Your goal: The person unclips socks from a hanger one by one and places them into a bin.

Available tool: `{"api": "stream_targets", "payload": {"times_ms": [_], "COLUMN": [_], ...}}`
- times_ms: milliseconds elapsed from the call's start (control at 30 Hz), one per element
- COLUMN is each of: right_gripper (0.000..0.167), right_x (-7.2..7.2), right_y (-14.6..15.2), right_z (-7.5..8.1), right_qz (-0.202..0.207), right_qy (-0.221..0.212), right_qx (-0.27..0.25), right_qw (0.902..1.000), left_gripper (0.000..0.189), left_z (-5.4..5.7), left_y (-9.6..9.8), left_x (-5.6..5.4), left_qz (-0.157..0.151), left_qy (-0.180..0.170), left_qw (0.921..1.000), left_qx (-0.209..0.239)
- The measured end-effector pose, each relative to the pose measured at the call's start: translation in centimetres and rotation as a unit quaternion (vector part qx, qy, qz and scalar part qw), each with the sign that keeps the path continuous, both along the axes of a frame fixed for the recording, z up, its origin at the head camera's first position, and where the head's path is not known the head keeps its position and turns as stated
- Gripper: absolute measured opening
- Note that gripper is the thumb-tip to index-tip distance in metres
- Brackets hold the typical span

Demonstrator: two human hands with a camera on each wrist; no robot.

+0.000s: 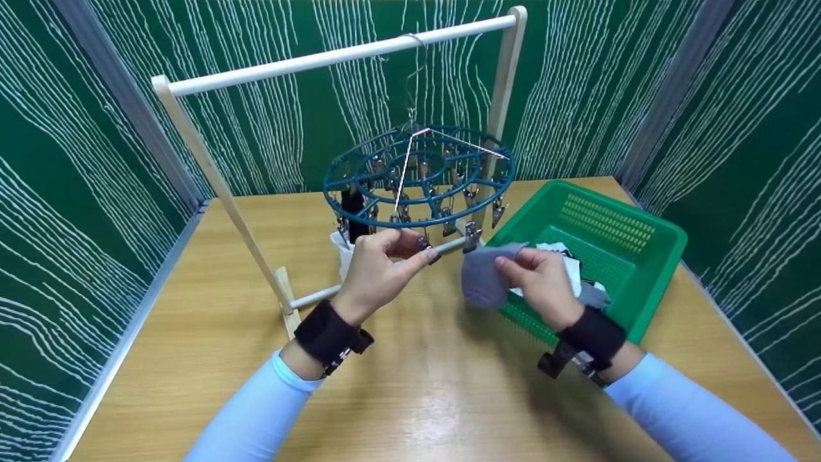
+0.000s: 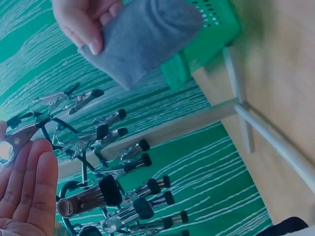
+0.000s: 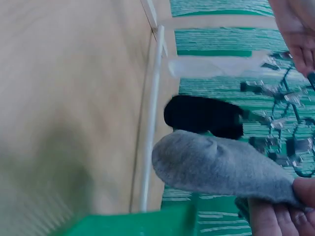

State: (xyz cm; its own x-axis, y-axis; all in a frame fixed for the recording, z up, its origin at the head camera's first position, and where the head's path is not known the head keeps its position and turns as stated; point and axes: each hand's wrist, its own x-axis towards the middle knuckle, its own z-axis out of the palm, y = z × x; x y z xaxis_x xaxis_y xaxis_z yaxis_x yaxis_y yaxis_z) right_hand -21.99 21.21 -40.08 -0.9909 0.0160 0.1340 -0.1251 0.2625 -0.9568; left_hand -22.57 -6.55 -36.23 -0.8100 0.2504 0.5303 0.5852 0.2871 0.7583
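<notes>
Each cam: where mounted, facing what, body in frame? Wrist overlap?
Head: head-worn, facing forward-down at round clip hanger, green basket; left hand, right hand, light-blue sleeves show.
Left wrist: wrist-worn, facing metal clips and gray sock; left hand at left edge, right hand at top.
Right wrist: wrist-worn, facing gray sock and black sock; right hand lower right, left hand upper right.
Shared by both wrist views: gray sock, both hands, metal clips.

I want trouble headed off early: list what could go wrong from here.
The gray sock could slip, since only the pinch of the right hand appears to hold it.
The left hand grips a clip at the near edge of the round hanger; a tug might tilt the hanger, which hangs by one hook.
</notes>
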Motion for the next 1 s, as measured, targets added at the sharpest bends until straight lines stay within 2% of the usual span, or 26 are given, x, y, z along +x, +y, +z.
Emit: {"api": "stream_targets", "payload": {"times_ms": [133,300,433,567,667,833,933,1000], "right_gripper": [0.023,0.026,0.026,0.025,0.023,0.025,0.028,0.023], "right_x": [-0.7,-1.8,-3.0,-4.4,-5.5,-7.2,-8.1,-8.5], "right_y": [1.3,3.5,5.4,7.3,8.7,11.1,12.0,12.4], "right_z": [1.3,3.0,4.2,4.7,4.6,3.3,2.4,1.9], "right_qz": [-0.024,-0.048,-0.063,-0.086,-0.087,-0.047,-0.039,-0.044], "right_qy": [0.004,0.026,0.03,0.032,0.048,0.076,0.072,0.076], "right_qx": [0.006,0.062,0.128,0.19,0.239,0.324,0.357,0.376], "right_qw": [0.9997,0.9966,0.9893,0.9775,0.9659,0.9417,0.9304,0.9226], "left_gripper": [0.024,0.024,0.025,0.025,0.025,0.025,0.025,0.024], "left_z": [-0.1,0.0,0.1,0.1,0.0,-0.1,-0.1,-0.1], "left_y": [0.0,0.0,0.0,0.0,-0.1,-0.1,-0.1,-0.1], "left_x": [0.1,0.3,0.3,0.3,0.2,0.2,0.2,0.2], "left_qz": [-0.005,-0.011,-0.014,-0.014,-0.014,-0.014,-0.017,-0.019], "left_qy": [-0.002,-0.004,-0.011,-0.012,-0.013,-0.018,-0.022,-0.023], "left_qw": [1.0,0.9999,0.9998,0.9998,0.9998,0.9997,0.9996,0.9996], "left_qx": [0.0,-0.012,-0.013,-0.008,-0.005,-0.003,-0.003,-0.004]}}
